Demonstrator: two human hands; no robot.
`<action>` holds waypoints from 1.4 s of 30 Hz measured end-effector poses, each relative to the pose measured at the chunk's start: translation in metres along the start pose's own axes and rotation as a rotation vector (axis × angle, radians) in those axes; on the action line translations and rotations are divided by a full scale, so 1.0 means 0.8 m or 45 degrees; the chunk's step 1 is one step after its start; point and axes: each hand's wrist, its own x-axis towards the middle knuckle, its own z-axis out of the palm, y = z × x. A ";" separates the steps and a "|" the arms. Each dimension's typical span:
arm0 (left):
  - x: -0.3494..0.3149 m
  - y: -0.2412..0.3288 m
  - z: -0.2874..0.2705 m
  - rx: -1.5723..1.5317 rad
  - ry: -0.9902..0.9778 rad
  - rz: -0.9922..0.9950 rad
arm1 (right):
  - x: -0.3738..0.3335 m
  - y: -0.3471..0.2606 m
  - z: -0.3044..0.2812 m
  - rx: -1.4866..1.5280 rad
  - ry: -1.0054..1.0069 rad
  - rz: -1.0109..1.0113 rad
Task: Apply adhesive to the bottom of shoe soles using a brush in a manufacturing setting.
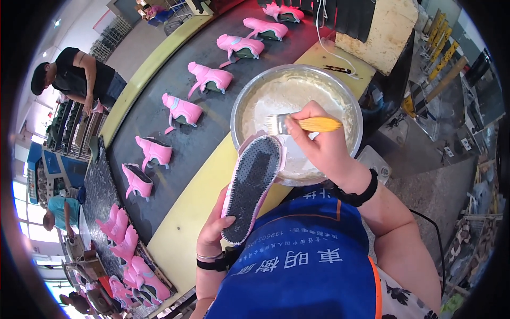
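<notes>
In my left hand (213, 226) is a pink shoe upper (252, 189), bottom side up. Its underside is dark grey, with pale stitching all round the edge. The fingers wrap its heel end and the thumb presses on the underside. My right hand (326, 146) grips a paintbrush (317, 124) by its yellow handle, bristles pointing left. Those bristles hang just above the shoe's toe end; whether they touch it I cannot tell. Beneath them stands a wide metal basin (357, 109) with a creamy, whitish coating inside, and the shoe's toe overlaps its left rim.
A dark conveyor belt (159, 196) carries several pink shoe uppers (210, 78) in a row. More pink shoes (125, 242) crowd its lower left end. Yellow boards (186, 218) edge the belt. Pliers (338, 69) lie beyond the basin. Two people (79, 74) are beyond the belt, left.
</notes>
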 end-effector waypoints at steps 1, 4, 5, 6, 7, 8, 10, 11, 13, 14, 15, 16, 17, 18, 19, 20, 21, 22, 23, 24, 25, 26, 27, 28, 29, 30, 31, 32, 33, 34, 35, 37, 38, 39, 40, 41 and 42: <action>0.000 0.000 -0.002 0.021 -0.026 -0.001 | -0.001 0.001 0.007 0.016 0.017 -0.012; -0.002 0.001 -0.005 0.080 -0.044 0.012 | -0.005 0.004 0.020 0.277 -0.119 0.152; -0.003 0.002 -0.005 0.116 -0.040 0.026 | -0.006 0.004 0.020 0.158 -0.122 0.181; -0.004 0.001 -0.005 0.116 -0.031 0.028 | -0.010 0.003 0.019 0.017 -0.138 0.258; -0.004 0.002 -0.004 0.118 -0.034 0.036 | -0.013 0.001 0.015 0.044 -0.132 0.212; -0.005 0.003 -0.003 0.139 -0.031 0.040 | -0.016 -0.003 0.009 -0.050 -0.143 0.265; -0.006 0.003 -0.001 0.140 -0.041 0.059 | -0.023 -0.013 -0.001 -0.146 -0.155 0.313; -0.007 0.003 -0.001 0.167 -0.051 0.075 | -0.031 -0.021 -0.003 -0.168 -0.180 0.267; -0.009 0.001 -0.002 0.183 -0.051 0.083 | -0.051 -0.038 -0.001 -0.146 -0.199 0.214; -0.009 0.000 -0.003 0.213 -0.046 0.096 | -0.060 -0.045 -0.001 -0.142 -0.203 0.206; -0.010 -0.004 -0.006 0.204 -0.075 0.128 | -0.070 -0.050 -0.001 -0.122 -0.233 0.207; -0.011 -0.009 -0.008 0.210 -0.065 0.135 | -0.080 -0.054 -0.002 -0.095 -0.266 0.202; -0.011 -0.015 -0.010 0.171 -0.050 0.109 | -0.089 -0.057 -0.005 -0.065 -0.348 0.286; -0.012 -0.020 -0.014 0.149 -0.022 0.121 | -0.096 -0.057 -0.007 -0.024 -0.446 0.374; -0.015 -0.026 -0.016 0.086 0.029 0.041 | -0.100 -0.056 -0.008 0.021 -0.428 0.389; -0.015 -0.031 -0.019 0.102 0.077 -0.051 | -0.102 -0.051 -0.009 0.062 -0.437 0.431; -0.020 -0.037 -0.020 0.071 0.123 -0.142 | -0.101 -0.044 -0.009 0.111 -0.305 0.428; -0.023 -0.040 -0.023 0.055 0.160 -0.255 | -0.099 -0.036 -0.006 0.198 -0.169 0.397; -0.030 -0.043 -0.027 -0.033 0.124 -0.261 | -0.096 -0.028 -0.006 0.277 -0.021 0.472; -0.035 -0.044 -0.028 -0.027 0.113 -0.173 | -0.089 -0.020 -0.015 0.437 0.144 0.520; -0.044 -0.045 -0.033 -0.101 0.129 -0.097 | -0.084 -0.010 -0.021 0.347 0.166 0.548; -0.053 -0.045 -0.038 -0.168 0.124 -0.057 | -0.078 0.000 -0.028 0.326 0.235 0.586; -0.064 -0.047 -0.043 -0.175 0.147 0.007 | -0.075 0.009 -0.033 0.256 0.207 0.522; -0.078 -0.047 -0.050 -0.180 0.222 0.016 | -0.074 0.018 -0.036 0.253 0.232 0.453; -0.091 -0.047 -0.062 -0.168 0.319 -0.026 | -0.075 0.028 -0.036 0.246 0.271 0.410; -0.111 -0.047 -0.076 -0.303 0.358 -0.037 | -0.076 0.037 -0.037 0.220 0.252 0.401; -0.124 -0.050 -0.089 -0.274 0.520 0.043 | -0.077 0.048 -0.038 0.177 0.253 0.394; -0.137 -0.055 -0.100 -0.261 0.684 0.100 | -0.079 0.056 -0.038 0.162 0.268 0.385; -0.152 -0.059 -0.114 -0.246 0.853 0.135 | -0.081 0.065 -0.038 0.161 0.271 0.388; -0.166 -0.063 -0.128 -0.232 1.021 0.167 | -0.084 0.073 -0.036 0.144 0.237 0.380; -0.181 -0.065 -0.144 -0.092 1.195 0.141 | -0.087 0.080 -0.034 0.110 0.240 0.365; -0.200 -0.068 -0.169 0.192 1.534 0.091 | -0.091 0.092 -0.033 0.088 0.219 0.327; -0.207 -0.070 -0.175 0.317 1.698 0.034 | -0.091 0.097 -0.033 0.036 0.209 0.324; -0.217 -0.071 -0.178 0.394 1.758 0.044 | -0.091 0.101 -0.033 -0.007 0.181 0.336; -0.223 -0.072 -0.177 0.393 1.769 0.040 | -0.092 0.104 -0.033 -0.052 0.152 0.350; -0.230 -0.073 -0.174 0.786 1.920 -0.066 | -0.094 0.105 -0.032 -0.054 0.141 0.348; -0.234 -0.073 -0.171 1.130 2.031 -0.287 | -0.095 0.106 -0.031 -0.054 0.138 0.351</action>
